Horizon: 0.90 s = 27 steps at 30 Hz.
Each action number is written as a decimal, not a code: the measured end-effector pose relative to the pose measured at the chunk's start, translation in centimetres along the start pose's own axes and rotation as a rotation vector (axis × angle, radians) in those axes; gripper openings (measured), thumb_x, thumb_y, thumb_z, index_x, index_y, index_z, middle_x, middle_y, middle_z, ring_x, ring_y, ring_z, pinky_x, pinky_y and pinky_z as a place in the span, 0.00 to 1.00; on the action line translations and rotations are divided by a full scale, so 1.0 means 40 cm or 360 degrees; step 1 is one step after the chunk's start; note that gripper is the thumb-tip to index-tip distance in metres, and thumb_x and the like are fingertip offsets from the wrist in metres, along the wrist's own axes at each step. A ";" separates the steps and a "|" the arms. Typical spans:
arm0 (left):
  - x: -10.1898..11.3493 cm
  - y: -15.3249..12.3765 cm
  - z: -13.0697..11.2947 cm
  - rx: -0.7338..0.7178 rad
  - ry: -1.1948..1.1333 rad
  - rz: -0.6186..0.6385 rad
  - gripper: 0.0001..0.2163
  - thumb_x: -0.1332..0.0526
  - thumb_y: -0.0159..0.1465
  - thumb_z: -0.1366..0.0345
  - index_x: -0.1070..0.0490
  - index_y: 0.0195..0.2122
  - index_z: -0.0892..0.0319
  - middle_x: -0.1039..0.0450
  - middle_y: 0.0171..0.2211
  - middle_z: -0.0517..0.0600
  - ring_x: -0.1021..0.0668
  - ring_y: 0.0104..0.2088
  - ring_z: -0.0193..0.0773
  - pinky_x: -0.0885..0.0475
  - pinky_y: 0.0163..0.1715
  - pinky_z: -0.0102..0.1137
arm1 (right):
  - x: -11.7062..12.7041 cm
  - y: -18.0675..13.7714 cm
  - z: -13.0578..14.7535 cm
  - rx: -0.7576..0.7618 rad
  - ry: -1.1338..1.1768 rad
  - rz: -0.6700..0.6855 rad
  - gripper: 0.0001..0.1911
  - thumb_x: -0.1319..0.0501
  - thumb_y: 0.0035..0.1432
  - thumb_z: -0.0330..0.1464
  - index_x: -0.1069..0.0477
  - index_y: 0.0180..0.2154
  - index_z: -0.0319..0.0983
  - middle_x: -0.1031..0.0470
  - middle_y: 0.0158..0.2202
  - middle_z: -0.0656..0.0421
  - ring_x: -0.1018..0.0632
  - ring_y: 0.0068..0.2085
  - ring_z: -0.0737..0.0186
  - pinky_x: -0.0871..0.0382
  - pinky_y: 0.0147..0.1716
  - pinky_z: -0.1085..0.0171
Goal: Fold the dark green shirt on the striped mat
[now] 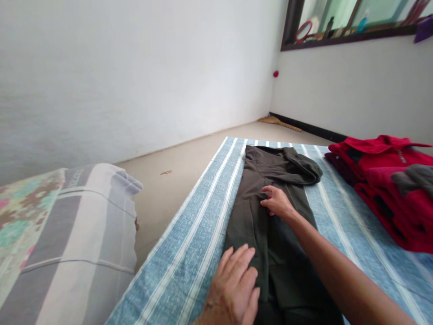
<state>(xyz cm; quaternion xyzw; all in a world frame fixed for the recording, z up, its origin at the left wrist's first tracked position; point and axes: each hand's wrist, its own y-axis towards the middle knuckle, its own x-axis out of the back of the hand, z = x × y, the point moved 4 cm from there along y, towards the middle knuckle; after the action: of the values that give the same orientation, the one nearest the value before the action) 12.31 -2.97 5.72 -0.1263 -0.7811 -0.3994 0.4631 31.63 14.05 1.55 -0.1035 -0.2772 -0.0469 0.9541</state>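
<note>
A dark olive-grey long-sleeved garment (pixel 246 207) lies lengthwise on the blue-and-white striped bed sheet (pixel 203 203). Its bunched hood or collar (pixel 302 167) sits at the far end, turned to the right. One sleeve appears laid along the body; a fold runs down the middle. Close to me, my left hand (pixel 237 284) rests flat on the garment's left edge, fingers stretched out. Farther up, my right hand (pixel 277 201) touches the cloth near the shoulder. Its fingers are loosely bent with gaps between them, and no cloth is visibly gripped.
To the right lies a stack of folded red clothes (pixel 389 180), with a grey item (pixel 416 178) on top. A tied grey-and-white striped bundle (pixel 94 234) stands at the left, beside the floor (pixel 162 194). White walls and a window (pixel 355 22) lie beyond the bed.
</note>
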 end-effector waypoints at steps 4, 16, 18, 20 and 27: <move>-0.055 0.065 0.002 0.0055 0.0206 0.0302 0.19 0.46 0.63 0.56 0.33 0.52 0.61 0.38 0.59 0.57 0.37 0.60 0.49 0.37 0.56 0.48 | -0.002 0.004 0.005 -0.0039 -0.0021 0.0022 0.21 0.41 0.47 0.24 0.32 0.46 0.37 0.32 0.27 0.64 0.30 0.18 0.71 0.35 0.14 0.71; -0.117 0.049 0.071 -0.0307 0.0626 0.0095 0.13 0.47 0.65 0.58 0.30 0.47 0.55 0.28 0.52 0.49 0.29 0.53 0.37 0.35 0.53 0.31 | 0.011 0.019 0.047 0.0134 -0.0662 0.0041 0.21 0.43 0.41 0.22 0.26 0.40 0.41 0.23 0.34 0.56 0.22 0.37 0.57 0.36 0.29 0.68; -0.112 0.083 0.080 -0.0286 0.0577 0.0060 0.12 0.47 0.65 0.58 0.29 0.43 0.55 0.28 0.51 0.49 0.28 0.52 0.38 0.33 0.51 0.32 | 0.018 0.020 0.068 0.0170 -0.0793 0.0015 0.18 0.42 0.42 0.24 0.26 0.38 0.41 0.23 0.37 0.54 0.23 0.41 0.53 0.37 0.32 0.66; -0.111 0.132 0.097 -0.0211 0.0518 0.0050 0.16 0.46 0.63 0.53 0.28 0.45 0.57 0.30 0.54 0.53 0.29 0.54 0.42 0.31 0.50 0.36 | 0.027 0.032 0.094 0.0196 -0.0901 -0.0014 0.13 0.42 0.44 0.28 0.25 0.35 0.41 0.22 0.36 0.52 0.23 0.40 0.51 0.37 0.32 0.64; -0.209 0.283 0.194 0.0098 0.0504 0.0116 0.30 0.48 0.61 0.46 0.34 0.55 0.65 0.38 0.59 0.62 0.36 0.59 0.53 0.33 0.52 0.46 | 0.055 0.231 0.216 0.0339 -0.1106 -0.0167 0.10 0.44 0.55 0.34 0.26 0.35 0.41 0.23 0.38 0.52 0.24 0.42 0.53 0.37 0.34 0.63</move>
<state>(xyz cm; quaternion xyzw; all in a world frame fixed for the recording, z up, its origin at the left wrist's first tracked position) 18.42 11.56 2.61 -0.0759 -0.7052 -0.3730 0.5982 30.35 24.90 8.27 0.0010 -0.5931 -0.0288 0.8046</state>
